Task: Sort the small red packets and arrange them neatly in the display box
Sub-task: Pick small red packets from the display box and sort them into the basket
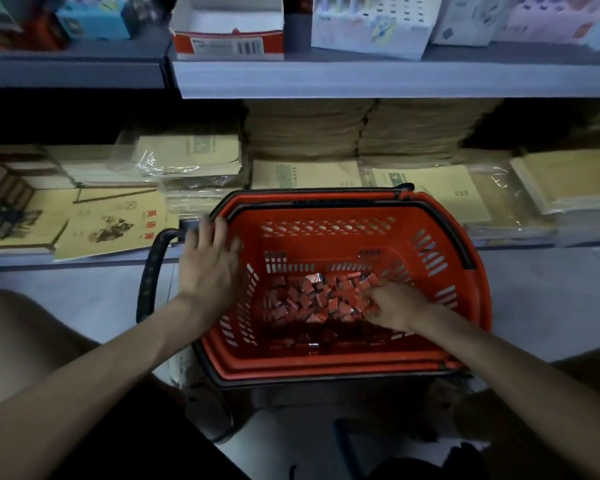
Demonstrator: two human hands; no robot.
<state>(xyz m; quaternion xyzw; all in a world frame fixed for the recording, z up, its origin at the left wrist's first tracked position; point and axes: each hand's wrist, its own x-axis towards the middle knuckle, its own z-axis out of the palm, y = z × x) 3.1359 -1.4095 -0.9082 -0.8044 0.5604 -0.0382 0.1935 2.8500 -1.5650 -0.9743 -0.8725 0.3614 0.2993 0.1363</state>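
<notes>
left grip (208, 268) flat on basket (326, 367) rim | right grip (397, 308) among red packets (309, 297) | display box (227, 36) on shelf (361, 77)

The basket (343, 230) is red with black handles. The packets (312, 296) are red. The display box (227, 43) is red and white.

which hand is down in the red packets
The right hand, fingers curled among the red packets; the left hand rests flat on the basket rim.
</notes>
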